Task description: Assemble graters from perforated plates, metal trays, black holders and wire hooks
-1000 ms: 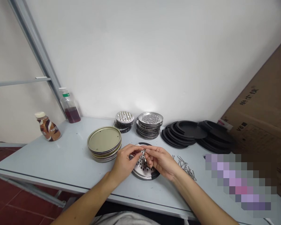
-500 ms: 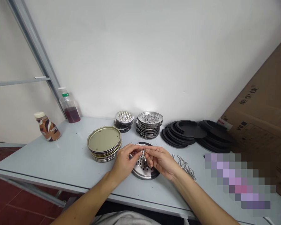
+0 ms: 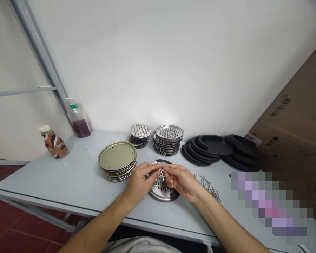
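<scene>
Hardly anything has moved since the earlier frames: both hands stay together in the same spot, and the view has shifted only very slightly. The left hand [image 3: 139,179] and right hand [image 3: 181,183] meet at the fingertips [image 3: 167,169], both grips closed in a pinch on a small bent wire clip [image 3: 161,169], most of it hidden by the fingers. Directly beneath them, at lower centre of the worktop [image 3: 68,179], lies a perforated metal disc [image 3: 160,191] with a black rim; whether the hands touch it cannot be told. More wire clips [image 3: 210,186] lie just right of the right hand. Along the back of the worktop sit a stack of gold lids [image 3: 117,157], two stacks of perforated discs [image 3: 169,135] and two piles of black rings [image 3: 206,149]. Far left stand a small brown bottle [image 3: 54,143] and a plastic bottle [image 3: 77,121] holding dark red liquid. A cardboard box [image 3: 292,119] leans at the right.
</scene>
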`<action>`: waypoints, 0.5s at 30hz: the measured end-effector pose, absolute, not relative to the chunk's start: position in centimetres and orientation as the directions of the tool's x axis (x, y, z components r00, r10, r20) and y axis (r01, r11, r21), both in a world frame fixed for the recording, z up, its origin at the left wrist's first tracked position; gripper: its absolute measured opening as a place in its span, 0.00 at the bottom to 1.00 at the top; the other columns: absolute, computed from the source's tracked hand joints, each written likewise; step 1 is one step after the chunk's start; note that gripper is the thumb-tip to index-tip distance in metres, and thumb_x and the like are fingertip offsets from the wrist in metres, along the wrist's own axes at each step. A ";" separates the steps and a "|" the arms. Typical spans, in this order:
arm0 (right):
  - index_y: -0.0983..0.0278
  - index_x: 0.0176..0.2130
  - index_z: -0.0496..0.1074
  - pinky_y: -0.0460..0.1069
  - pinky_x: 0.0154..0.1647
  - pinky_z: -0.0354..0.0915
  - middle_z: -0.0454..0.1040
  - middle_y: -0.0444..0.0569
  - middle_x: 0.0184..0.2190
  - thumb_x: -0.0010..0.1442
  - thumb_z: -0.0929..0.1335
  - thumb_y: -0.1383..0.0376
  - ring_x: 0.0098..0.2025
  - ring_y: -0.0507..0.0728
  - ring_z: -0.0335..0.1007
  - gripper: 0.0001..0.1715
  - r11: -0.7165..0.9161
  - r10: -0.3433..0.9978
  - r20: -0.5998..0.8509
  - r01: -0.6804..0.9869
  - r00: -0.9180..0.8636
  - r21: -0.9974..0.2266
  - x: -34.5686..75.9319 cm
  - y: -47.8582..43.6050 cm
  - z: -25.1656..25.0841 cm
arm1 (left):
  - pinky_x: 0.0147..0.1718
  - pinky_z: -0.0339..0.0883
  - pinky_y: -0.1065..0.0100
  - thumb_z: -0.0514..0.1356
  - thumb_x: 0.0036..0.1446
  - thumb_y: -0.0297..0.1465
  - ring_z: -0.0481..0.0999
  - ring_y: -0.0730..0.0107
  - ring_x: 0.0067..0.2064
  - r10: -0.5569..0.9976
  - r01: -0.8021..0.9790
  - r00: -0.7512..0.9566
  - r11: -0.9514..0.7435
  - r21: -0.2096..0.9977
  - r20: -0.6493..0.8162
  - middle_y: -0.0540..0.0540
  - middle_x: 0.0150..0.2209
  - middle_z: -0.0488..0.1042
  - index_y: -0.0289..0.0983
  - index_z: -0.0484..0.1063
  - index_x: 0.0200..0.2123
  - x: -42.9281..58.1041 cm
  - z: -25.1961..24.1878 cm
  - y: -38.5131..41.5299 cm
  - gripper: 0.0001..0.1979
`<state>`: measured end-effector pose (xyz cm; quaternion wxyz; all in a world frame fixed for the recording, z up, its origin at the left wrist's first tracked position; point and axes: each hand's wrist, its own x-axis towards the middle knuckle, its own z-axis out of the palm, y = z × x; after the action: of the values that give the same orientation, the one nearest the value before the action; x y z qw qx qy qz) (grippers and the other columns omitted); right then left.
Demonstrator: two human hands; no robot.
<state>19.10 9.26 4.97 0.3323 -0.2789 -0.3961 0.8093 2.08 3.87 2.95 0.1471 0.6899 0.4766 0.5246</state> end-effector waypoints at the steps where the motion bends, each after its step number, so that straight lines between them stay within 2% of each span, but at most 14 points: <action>1: 0.71 0.37 0.79 0.43 0.18 0.52 0.70 0.43 0.20 0.49 0.77 0.65 0.17 0.45 0.58 0.14 -0.467 0.758 -0.186 -0.322 -0.625 -0.824 19.1 9.3 5.0 | 0.38 0.72 0.69 0.62 0.61 0.25 0.77 0.68 0.37 0.813 0.503 0.001 -0.504 0.702 0.582 0.47 0.36 0.79 0.45 0.79 0.49 2.1 2.9 3.9 0.15; 9: 0.71 0.36 0.79 0.42 0.19 0.52 0.70 0.43 0.20 0.49 0.76 0.66 0.18 0.45 0.58 0.13 -0.461 0.761 -0.179 -0.326 -0.623 -0.825 19.2 9.2 4.9 | 0.40 0.70 0.70 0.60 0.63 0.26 0.76 0.68 0.39 0.825 0.489 0.008 -0.496 0.718 0.565 0.48 0.36 0.76 0.46 0.77 0.51 2.2 2.9 3.8 0.16; 15: 0.70 0.35 0.80 0.43 0.21 0.58 0.74 0.46 0.26 0.49 0.77 0.66 0.21 0.46 0.62 0.12 -0.444 0.759 -0.175 -0.302 -0.627 -0.844 19.2 9.2 4.9 | 0.40 0.69 0.69 0.59 0.65 0.27 0.76 0.69 0.40 0.827 0.463 -0.011 -0.494 0.736 0.562 0.48 0.37 0.76 0.45 0.78 0.49 2.1 2.7 3.8 0.14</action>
<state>19.16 9.20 4.87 0.3305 -0.2783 -0.4109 0.8028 2.13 3.83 2.75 0.1714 0.6819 0.4729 0.5310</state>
